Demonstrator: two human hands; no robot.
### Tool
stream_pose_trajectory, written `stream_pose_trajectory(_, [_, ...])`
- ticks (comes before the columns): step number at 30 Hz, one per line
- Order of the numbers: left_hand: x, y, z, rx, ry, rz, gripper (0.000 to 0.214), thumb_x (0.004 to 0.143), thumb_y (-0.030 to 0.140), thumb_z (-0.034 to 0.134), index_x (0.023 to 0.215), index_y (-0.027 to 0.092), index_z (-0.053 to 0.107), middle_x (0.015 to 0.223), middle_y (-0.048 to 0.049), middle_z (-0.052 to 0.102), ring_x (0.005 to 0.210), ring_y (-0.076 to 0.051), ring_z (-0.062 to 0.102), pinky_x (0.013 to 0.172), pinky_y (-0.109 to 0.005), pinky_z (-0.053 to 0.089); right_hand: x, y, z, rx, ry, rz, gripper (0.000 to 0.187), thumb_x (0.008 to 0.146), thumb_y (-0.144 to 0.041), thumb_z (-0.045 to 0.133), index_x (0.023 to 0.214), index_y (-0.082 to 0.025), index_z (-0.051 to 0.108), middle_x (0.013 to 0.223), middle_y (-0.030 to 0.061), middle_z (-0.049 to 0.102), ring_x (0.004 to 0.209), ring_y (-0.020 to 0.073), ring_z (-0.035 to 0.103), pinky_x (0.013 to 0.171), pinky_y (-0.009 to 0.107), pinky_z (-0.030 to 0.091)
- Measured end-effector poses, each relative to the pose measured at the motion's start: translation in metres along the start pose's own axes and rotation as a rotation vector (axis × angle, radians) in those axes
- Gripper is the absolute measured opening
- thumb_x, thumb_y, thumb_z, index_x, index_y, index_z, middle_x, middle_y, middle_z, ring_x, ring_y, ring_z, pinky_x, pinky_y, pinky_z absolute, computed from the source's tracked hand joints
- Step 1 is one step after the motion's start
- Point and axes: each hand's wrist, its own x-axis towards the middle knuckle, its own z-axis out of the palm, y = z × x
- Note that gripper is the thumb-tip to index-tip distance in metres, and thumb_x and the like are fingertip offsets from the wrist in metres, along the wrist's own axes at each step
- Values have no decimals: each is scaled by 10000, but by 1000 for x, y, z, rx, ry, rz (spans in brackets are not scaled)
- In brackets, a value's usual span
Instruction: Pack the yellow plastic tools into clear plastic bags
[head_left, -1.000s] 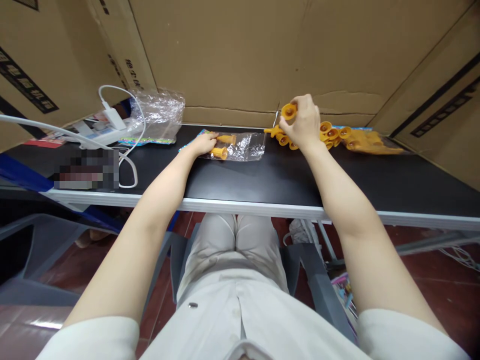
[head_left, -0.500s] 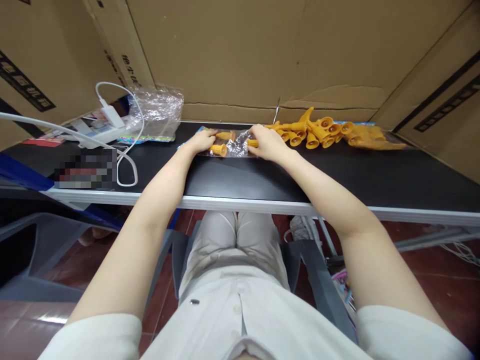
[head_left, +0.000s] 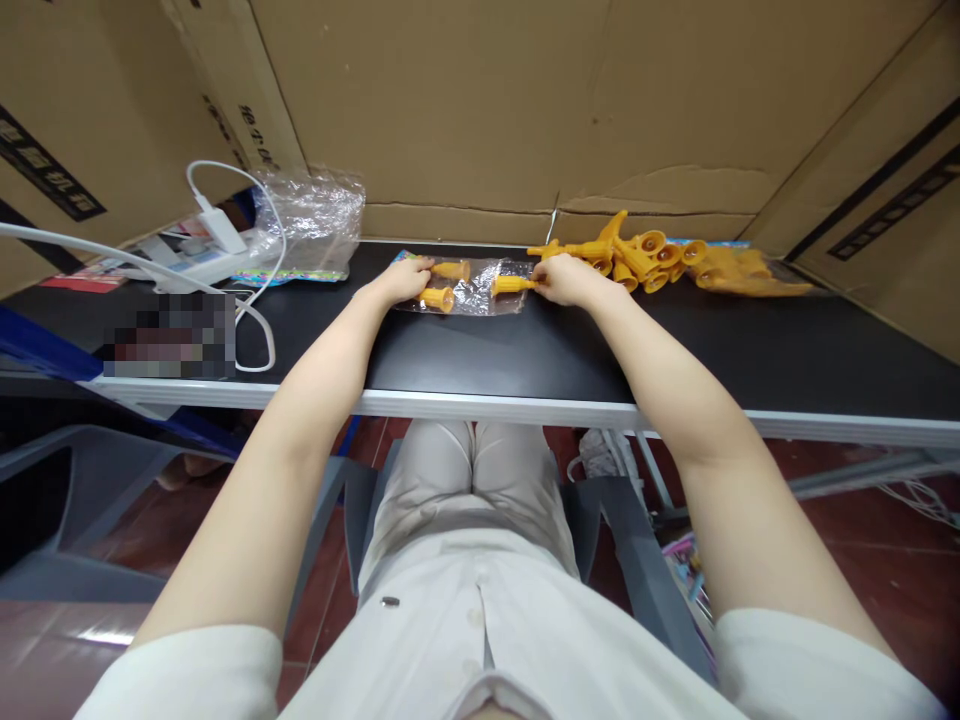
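Observation:
A small clear plastic bag (head_left: 472, 295) lies on the black table (head_left: 525, 350) with orange trumpet-shaped plastic pieces in it. My left hand (head_left: 405, 280) presses on the bag's left end, fingers curled beside two orange pieces (head_left: 442, 285). My right hand (head_left: 562, 280) is at the bag's right end, pinching the thin end of a third orange piece (head_left: 514, 285) that lies at the bag's mouth. A heap of the same orange pieces (head_left: 645, 255) sits just right of my right hand.
Cardboard boxes (head_left: 525, 100) wall the table's back and sides. A crumpled clear bag (head_left: 311, 215), a white charger with its cable (head_left: 225, 235) and a power strip lie at the back left. More orange parts in plastic (head_left: 750, 275) rest at the back right.
My right hand lifted an orange piece from the heap, carried it left to the bag, then slid back right to the bag's mouth. My left hand stayed on the bag.

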Motion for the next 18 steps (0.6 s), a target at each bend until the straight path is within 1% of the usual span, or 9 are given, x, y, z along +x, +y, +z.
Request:
stream_pose_trajectory(2, [-1, 2, 0, 21, -7, 1, 680, 955, 214, 410, 1600, 150, 613, 1692, -49, 551, 1612, -235, 481, 1354, -286, 285, -2, -4, -5, 21, 12, -11, 288, 1011, -241, 654, 1226, -198, 841, 1196, 123, 813, 1146, 320, 755, 997, 400, 587])
stream_pose_trajectory(4, [-3, 7, 0, 47, -3, 0, 655, 950, 222, 424, 1561, 172, 655, 1696, -54, 551, 1619, -268, 469, 1378, -376, 265, -4, -9, -10, 46, 41, -24, 281, 1009, -265, 663, 1210, -201, 850, 1160, 111, 820, 1124, 315, 756, 996, 402, 586])
stream_pose_trajectory(6, [-5, 11, 1, 59, 5, 1, 632, 957, 236, 432, 1538, 188, 675, 1723, -61, 517, 1629, -305, 451, 1392, -474, 235, -7, -14, -13, 53, 83, -17, 292, 998, -270, 667, 1213, -204, 853, 1160, 112, 820, 1141, 333, 747, 1006, 427, 582])
stream_pose_trajectory(7, [-6, 14, 1, 50, 5, 12, 634, 963, 244, 431, 1551, 188, 661, 1738, -64, 495, 1633, -308, 445, 1393, -481, 231, -8, -17, -14, 47, 100, -7, 296, 990, -268, 670, 1214, -206, 855, 1165, 116, 819, 1156, 347, 741, 1012, 443, 580])
stream_pose_trajectory(9, [-7, 17, 3, 11, -8, 45, 654, 980, 250, 415, 1601, 179, 607, 1747, -63, 485, 1629, -276, 452, 1384, -401, 257, -10, -22, -13, 34, 122, 15, 300, 982, -269, 673, 1210, -206, 857, 1175, 129, 815, 1178, 371, 728, 1015, 471, 578])
stream_pose_trajectory(11, [-7, 18, 4, -28, -21, 75, 666, 991, 244, 393, 1626, 155, 573, 1720, -68, 528, 1606, -236, 485, 1347, -298, 303, -10, -26, -11, 33, 132, 32, 302, 985, -272, 665, 1207, -201, 857, 1188, 145, 809, 1184, 386, 722, 1013, 491, 581])
stream_pose_trajectory(12, [-6, 17, 4, -40, -28, 83, 661, 996, 242, 384, 1619, 135, 577, 1696, -81, 559, 1583, -230, 514, 1324, -273, 331, -10, -27, -10, 37, 137, 36, 304, 989, -271, 659, 1208, -199, 856, 1194, 151, 806, 1184, 391, 722, 1012, 499, 583])
stream_pose_trajectory(15, [-4, 15, 5, -65, -30, 91, 631, 990, 246, 387, 1552, 117, 642, 1626, -103, 633, 1511, -249, 588, 1287, -290, 393, -10, -28, -8, 55, 149, 41, 310, 1000, -270, 645, 1218, -196, 853, 1201, 161, 799, 1184, 399, 723, 1016, 521, 585])
stream_pose_trajectory(18, [-1, 11, 6, -86, -17, 98, 599, 970, 252, 408, 1481, 156, 707, 1620, -74, 642, 1516, -253, 580, 1303, -312, 374, -11, -27, -8, 59, 153, 43, 306, 1008, -275, 643, 1219, -199, 852, 1199, 159, 799, 1195, 398, 722, 1027, 532, 586])
